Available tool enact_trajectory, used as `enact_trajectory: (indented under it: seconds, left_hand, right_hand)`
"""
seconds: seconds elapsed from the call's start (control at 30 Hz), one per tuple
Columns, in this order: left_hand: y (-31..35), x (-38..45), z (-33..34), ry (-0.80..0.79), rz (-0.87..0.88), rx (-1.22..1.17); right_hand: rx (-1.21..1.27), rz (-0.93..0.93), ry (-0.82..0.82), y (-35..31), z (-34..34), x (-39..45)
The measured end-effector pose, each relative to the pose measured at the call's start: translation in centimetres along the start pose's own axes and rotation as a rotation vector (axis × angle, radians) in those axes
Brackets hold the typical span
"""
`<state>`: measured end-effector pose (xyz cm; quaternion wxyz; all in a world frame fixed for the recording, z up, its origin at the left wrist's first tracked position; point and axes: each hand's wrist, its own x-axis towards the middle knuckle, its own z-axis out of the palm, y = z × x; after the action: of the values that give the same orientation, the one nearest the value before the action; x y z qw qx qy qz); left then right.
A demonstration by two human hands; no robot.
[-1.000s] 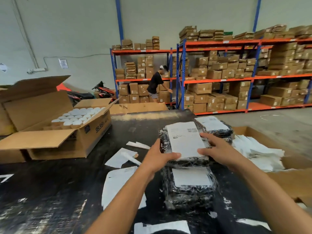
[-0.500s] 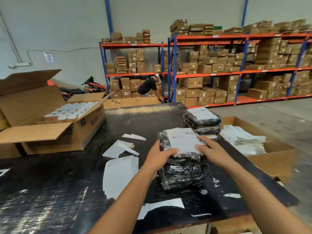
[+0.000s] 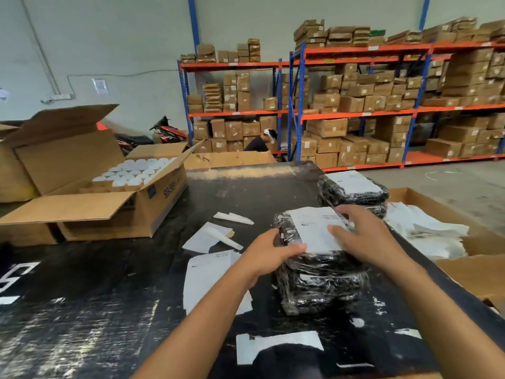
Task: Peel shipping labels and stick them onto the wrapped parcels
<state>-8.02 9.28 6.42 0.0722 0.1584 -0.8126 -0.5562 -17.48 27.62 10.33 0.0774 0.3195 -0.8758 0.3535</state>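
A stack of black plastic-wrapped parcels [image 3: 319, 285] stands on the dark table [image 3: 109, 296]. The top parcel [image 3: 288, 232] carries a white shipping label [image 3: 311, 231]. My left hand [image 3: 269, 253] grips that parcel's left edge, thumb lying across the label's near corner. My right hand [image 3: 366, 236] lies on the label's right side with its fingers spread flat. A second stack of labelled parcels [image 3: 352, 187] sits behind to the right. A loose label sheet [image 3: 207, 274] lies left of the stack.
Peeled backing scraps [image 3: 210, 236] litter the table. An open carton of white-lidded jars [image 3: 153, 198] stands at the left. A carton [image 3: 464, 266] full of waste paper sits on the right. A person [image 3: 262, 140] crouches by the loaded shelves [image 3: 382, 110] at the back.
The labelled parcel held above the one below now rests on it. My right hand has slid from the parcel's edge onto the label. My left hand stays at the left edge.
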Motion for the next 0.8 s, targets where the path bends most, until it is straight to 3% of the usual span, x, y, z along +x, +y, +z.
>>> enact_trajectory:
  seconds: [0.07,0.17,0.3,0.47,0.67,0.8]
  left_hand:
    - [-0.6,0.4,-2.1,0.037,-0.002,0.054]
    - [-2.7,0.7,-5.9,0.247,-0.050,0.139]
    - [-7.1,-0.1,-10.3,0.409,-0.169,0.349]
    - [-11.7,-1.1,-13.6,0.442,-0.233,0.320]
    - [-13.5,-0.3,-13.4,0.304,-0.184,0.280]
    - [-14.4,-0.5,-12.9,0.254,-0.139,0.302]
  right_hand:
    - [-0.001,-0.109,0.064,-2.6,0.7,0.9]
    - [0.065,-0.272,0.114,-6.9,3.6,1.5]
    - [0.133,-0.368,-0.022,-11.4,10.4,1.5]
    - [0.077,-0.111,-0.288,-11.1,17.2,3.3]
    - [0.046,0.212,-0.399,-7.7,21.3,3.8]
    - [0.149,0.304,-0.398,-6.1,22.6,3.1]
